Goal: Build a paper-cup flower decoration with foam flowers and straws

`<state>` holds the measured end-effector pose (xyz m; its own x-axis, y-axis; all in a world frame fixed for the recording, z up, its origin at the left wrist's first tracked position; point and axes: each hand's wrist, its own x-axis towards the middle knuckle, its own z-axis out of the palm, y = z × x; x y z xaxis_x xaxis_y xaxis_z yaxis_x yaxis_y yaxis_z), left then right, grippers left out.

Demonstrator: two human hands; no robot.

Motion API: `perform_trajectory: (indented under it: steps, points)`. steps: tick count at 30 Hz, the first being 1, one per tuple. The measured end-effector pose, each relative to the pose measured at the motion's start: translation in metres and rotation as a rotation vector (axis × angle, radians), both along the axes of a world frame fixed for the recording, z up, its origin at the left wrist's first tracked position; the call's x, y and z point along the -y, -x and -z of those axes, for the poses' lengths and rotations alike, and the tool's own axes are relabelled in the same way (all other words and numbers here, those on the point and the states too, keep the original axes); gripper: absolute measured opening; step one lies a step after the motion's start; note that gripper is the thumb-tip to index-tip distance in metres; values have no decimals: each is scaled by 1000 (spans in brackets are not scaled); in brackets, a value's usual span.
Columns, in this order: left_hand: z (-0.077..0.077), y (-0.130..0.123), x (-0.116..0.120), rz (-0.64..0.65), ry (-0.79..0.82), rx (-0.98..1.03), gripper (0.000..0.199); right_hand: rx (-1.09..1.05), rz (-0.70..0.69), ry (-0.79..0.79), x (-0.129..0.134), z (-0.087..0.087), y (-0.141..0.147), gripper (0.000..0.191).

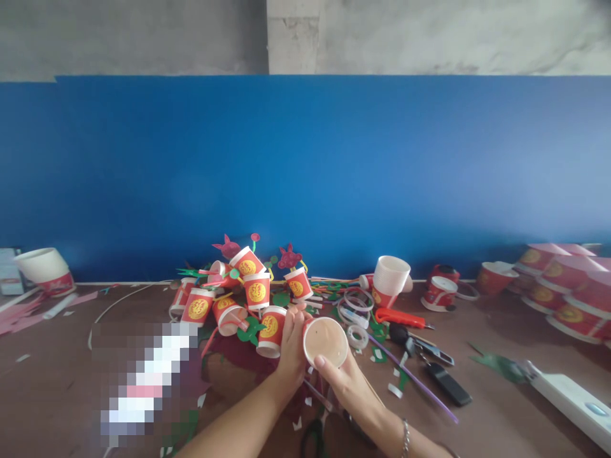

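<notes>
A paper cup (326, 343) with a white rim is held between my two hands, its round end facing up toward me. My left hand (292, 350) presses against the cup's left side, fingers pointing away from me. Around its right and near side wraps my right hand (341, 376), thumb at the rim. Just left of my left hand lies a red cup with a yellow print (271, 327). Behind stands a cup (298, 284) topped with a dark pink animal-shaped cutout (290, 256). Scissors (312, 437) lie below my hands, partly hidden.
Decorated cups (198, 306) are heaped at the left. To the right are stacked white cups (390, 280), an orange cutter (401, 317), tape rolls (358, 337), keys with a black fob (447, 383), a purple stick (415, 378) and a white tool (573, 401). More cups (580, 299) stand far right.
</notes>
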<state>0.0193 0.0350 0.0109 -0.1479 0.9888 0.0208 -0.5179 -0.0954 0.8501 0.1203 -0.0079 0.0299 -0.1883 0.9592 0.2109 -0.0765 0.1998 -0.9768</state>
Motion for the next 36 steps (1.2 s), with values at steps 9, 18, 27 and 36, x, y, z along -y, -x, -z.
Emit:
perform_trajectory:
  steps: [9, 18, 27, 36]
  points:
    - [-7, 0, -2, 41, 137, 121, 40, -2, -3, 10, -3, 7, 0, 76]
    - [-4, -2, -3, 44, 169, 84, 43, 2, 68, 79, -1, 8, 2, 71]
    - [-12, -1, 2, 125, 190, 183, 53, 67, 10, 90, 7, 2, 4, 73]
    - [-10, 1, -2, 153, 190, 221, 50, 81, -118, -52, -2, 11, 0, 73]
